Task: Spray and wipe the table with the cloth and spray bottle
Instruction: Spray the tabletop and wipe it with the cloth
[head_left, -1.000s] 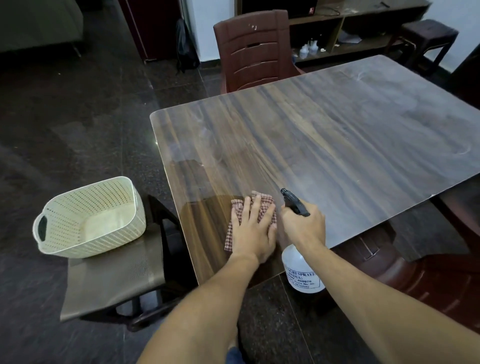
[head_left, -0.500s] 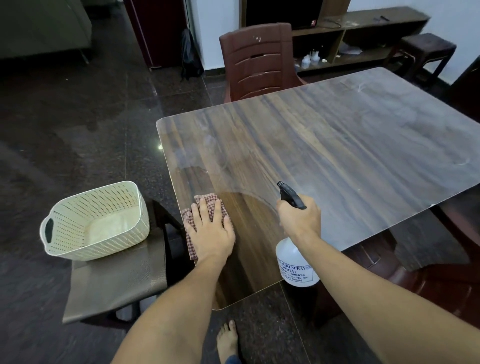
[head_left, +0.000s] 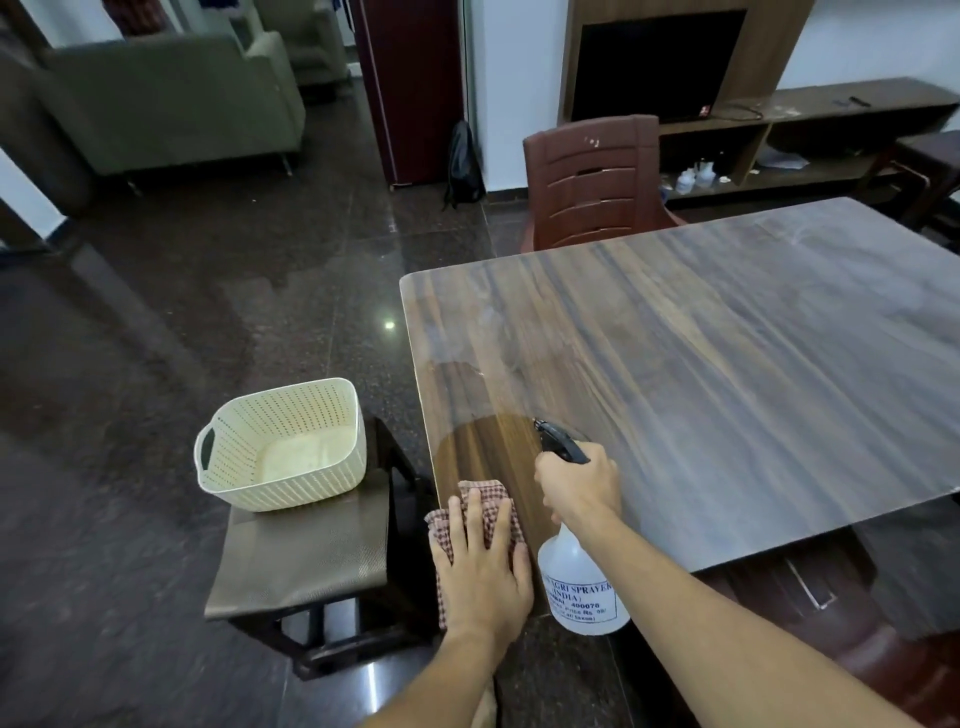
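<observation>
Cloth (head_left: 485, 496) is lying flat on the near-left corner of the table (head_left: 727, 364), directly under the left hand (head_left: 480, 577). That hand is pressing down on it, fingers straight and slightly spread, not curling round anything. Checked fabric is showing past the fingertips and out the left side of the palm, overlapping the table's left edge.

Right hand (head_left: 576, 488) is sitting just right of the cloth, fingers wrapping the neck of the spray bottle (head_left: 582, 592). The black nozzle is pointing away over the tabletop; the white bottle body is hanging in front of the near edge, just beside the left hand.

A darker clean patch is showing just beyond the cloth; the rest of the top is looking hazy.

A cream perforated basket (head_left: 283, 447) is sitting on a stool (head_left: 311, 556) left of the table. A brown chair (head_left: 592, 182) is standing at the far side.
</observation>
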